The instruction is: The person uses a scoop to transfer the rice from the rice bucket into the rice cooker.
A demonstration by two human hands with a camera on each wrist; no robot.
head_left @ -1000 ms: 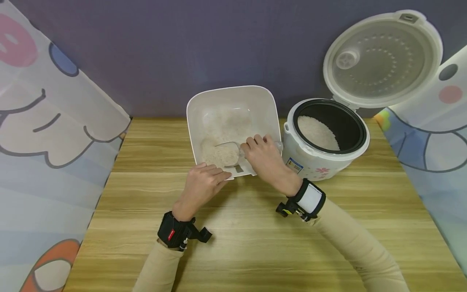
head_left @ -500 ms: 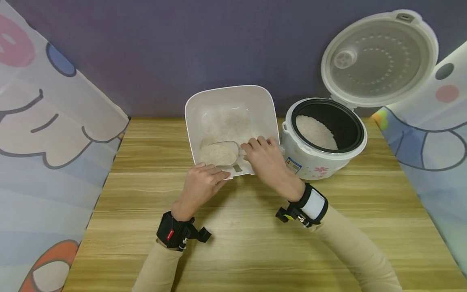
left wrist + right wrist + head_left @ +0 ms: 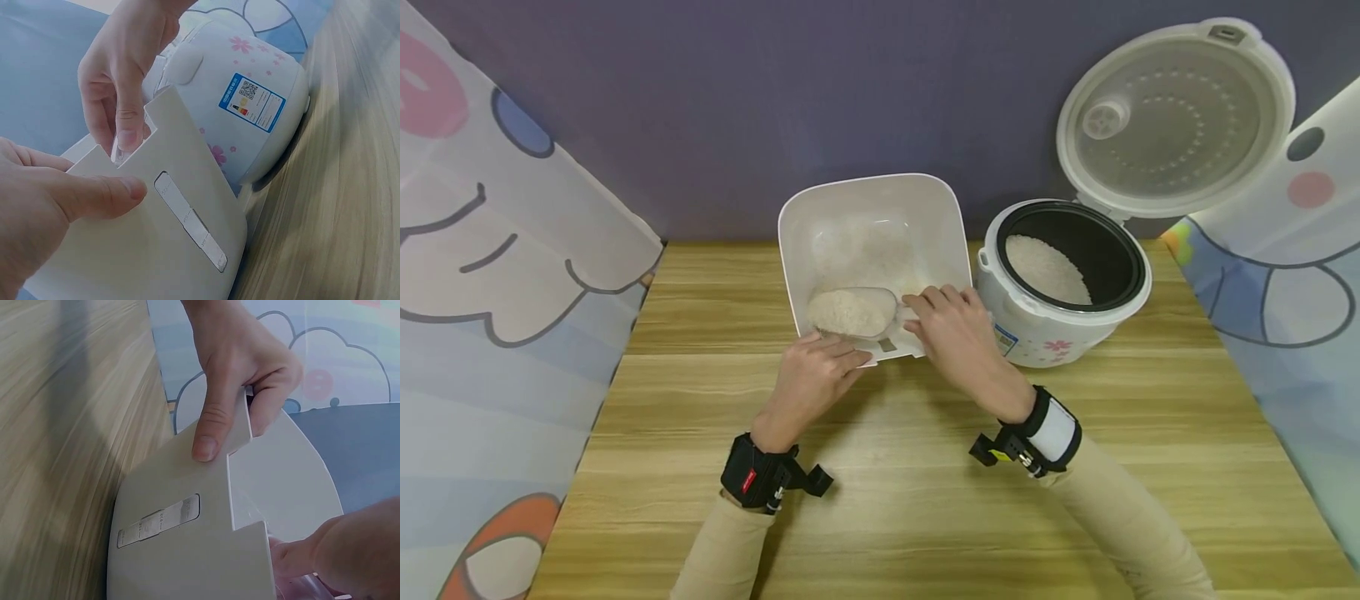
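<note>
A white, squarish rice bin (image 3: pixel 925 200) stands tilted on the table, with a little rice on its floor. My left hand (image 3: pixel 811 379) grips its near rim; in the left wrist view the thumb (image 3: pixel 106 195) presses the outer wall, beside a notch. Inside the bin, my right hand (image 3: pixel 957 337) holds a clear scoop (image 3: pixel 887 302) by its handle. A heap of rice (image 3: pixel 844 313) fills the scoop, which lies level near the bin's front left corner. The fingers hide most of the handle.
Right of the bin, close to it, stands a white rice cooker (image 3: pixel 1037 342) with its lid (image 3: pixel 1180 125) raised. White rice (image 3: pixel 1047 268) lies in its dark inner pot (image 3: pixel 1108 250). A purple-grey wall (image 3: pixel 715 125) rises behind the wooden table (image 3: pixel 895 500).
The scoop has come up out of the loose rice with a fuller heap, and its bowl has levelled. My right hand has shifted slightly right. My left hand has kept its grip on the rim.
</note>
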